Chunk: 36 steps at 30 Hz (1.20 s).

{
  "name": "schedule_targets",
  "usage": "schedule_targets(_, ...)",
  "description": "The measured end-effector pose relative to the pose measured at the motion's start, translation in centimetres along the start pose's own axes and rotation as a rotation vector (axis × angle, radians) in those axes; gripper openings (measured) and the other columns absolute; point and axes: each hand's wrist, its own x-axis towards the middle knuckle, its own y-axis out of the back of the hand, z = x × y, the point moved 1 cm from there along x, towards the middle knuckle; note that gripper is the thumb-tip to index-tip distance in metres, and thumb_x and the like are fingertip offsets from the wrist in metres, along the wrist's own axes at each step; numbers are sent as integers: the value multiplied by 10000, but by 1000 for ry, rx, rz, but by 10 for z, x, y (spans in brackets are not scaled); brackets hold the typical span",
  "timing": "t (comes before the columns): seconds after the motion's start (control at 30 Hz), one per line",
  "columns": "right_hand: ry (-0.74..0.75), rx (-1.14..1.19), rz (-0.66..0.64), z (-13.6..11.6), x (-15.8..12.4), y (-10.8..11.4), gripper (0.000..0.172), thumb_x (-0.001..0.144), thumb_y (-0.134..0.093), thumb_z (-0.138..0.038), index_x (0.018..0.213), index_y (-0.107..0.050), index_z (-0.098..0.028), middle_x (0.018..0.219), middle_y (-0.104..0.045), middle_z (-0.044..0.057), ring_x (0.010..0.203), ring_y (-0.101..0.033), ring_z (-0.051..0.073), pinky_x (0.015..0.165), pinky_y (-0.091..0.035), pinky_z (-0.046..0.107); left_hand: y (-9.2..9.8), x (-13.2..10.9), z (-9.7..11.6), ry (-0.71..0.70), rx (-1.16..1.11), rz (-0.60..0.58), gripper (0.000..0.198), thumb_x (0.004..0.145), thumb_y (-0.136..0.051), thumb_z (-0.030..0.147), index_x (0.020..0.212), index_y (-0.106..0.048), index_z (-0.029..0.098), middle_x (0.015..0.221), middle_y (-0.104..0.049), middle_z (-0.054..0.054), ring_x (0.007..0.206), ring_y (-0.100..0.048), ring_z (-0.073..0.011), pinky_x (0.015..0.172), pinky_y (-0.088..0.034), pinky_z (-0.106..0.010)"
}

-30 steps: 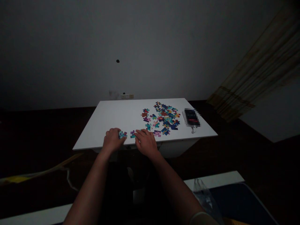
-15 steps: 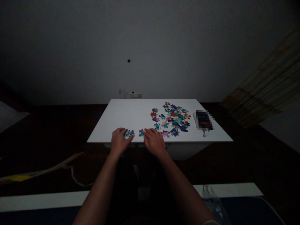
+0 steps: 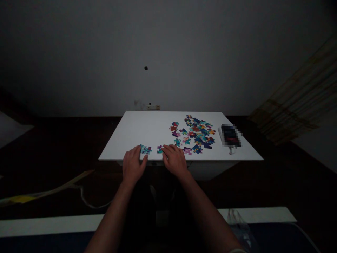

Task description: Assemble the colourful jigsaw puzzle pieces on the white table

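Observation:
At the near edge of the white table (image 3: pixel 137 126), my left hand (image 3: pixel 132 165) rests with its fingers stretched out and the thumb apart. Its fingertips are beside a few teal and blue puzzle pieces (image 3: pixel 146 149) that lie flat, close together. To the right, my right hand (image 3: pixel 174 159) has its fingers bent and close together on a purple and teal puzzle piece (image 3: pixel 159 149), part of which is hidden under the fingertips. A pink puzzle piece (image 3: pixel 187 151) lies just right of that hand.
A loose spread of colourful puzzle pieces (image 3: pixel 198 130) covers the table's right half. Farther right lies a dark, pixelated object (image 3: pixel 231 135) with a pale strap. A clear plastic bag (image 3: pixel 240 226) is near my right forearm. Behind the table stands a wall with a socket (image 3: pixel 153 107).
My left hand has drawn slightly back and left, its fingers straightening off the teal pieces, which now show more fully. My right hand stays at its piece. The view has shifted slightly.

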Motion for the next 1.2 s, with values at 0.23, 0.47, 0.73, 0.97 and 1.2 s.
schedule_targets(0.23, -2, -25, -12, -3, 1, 5, 369, 1127, -563, -317, 1464, -712, -331, 1592, -680, 8, 1478, -548, 275, 1159, -454, 483, -7, -5, 2, -47, 90, -18, 550, 1108, -446, 465, 1551, -618, 189, 1618, -614, -194, 1476, -547, -406, 1301, -346, -631)
schedule_targets(0.47, -9, -28, -17, -3, 1, 6, 367, 1122, -577, -318, 1465, -708, -332, 1597, -674, -6, 1484, -541, 260, 1185, -452, 477, -6, -2, 4, -67, 151, -19, 574, 1105, -434, 467, 1551, -629, 164, 1591, -626, -212, 1437, -572, -413, 1258, -393, -623)
schedule_targets(0.73, -8, -17, -20, -2, 2, 4, 368, 1122, -579, -315, 1466, -706, -337, 1590, -678, 4, 1490, -537, 276, 1181, -447, 490, 4, 4, 11, -89, 281, -94, 625, 1116, -410, 511, 1551, -634, 123, 1564, -646, -228, 1326, -633, -424, 1134, -496, -573)
schedule_targets(0.97, -1, -2, -13, -1, 2, 3, 371, 1116, -580, -305, 1466, -703, -320, 1593, -677, 9, 1482, -538, 281, 1177, -446, 503, 11, 9, 11, -91, 313, -153, 621, 1115, -431, 519, 1557, -635, 133, 1580, -643, -202, 1326, -634, -423, 1116, -526, -557)
schedule_targets(1.2, 4, 11, -11, 0, 2, 2, 373, 1111, -590, -303, 1462, -713, -323, 1582, -684, 19, 1476, -543, 288, 1178, -452, 512, 20, 16, 16, -81, 345, -252, 611, 1114, -450, 523, 1559, -636, 148, 1595, -630, -197, 1324, -648, -415, 1081, -563, -533)
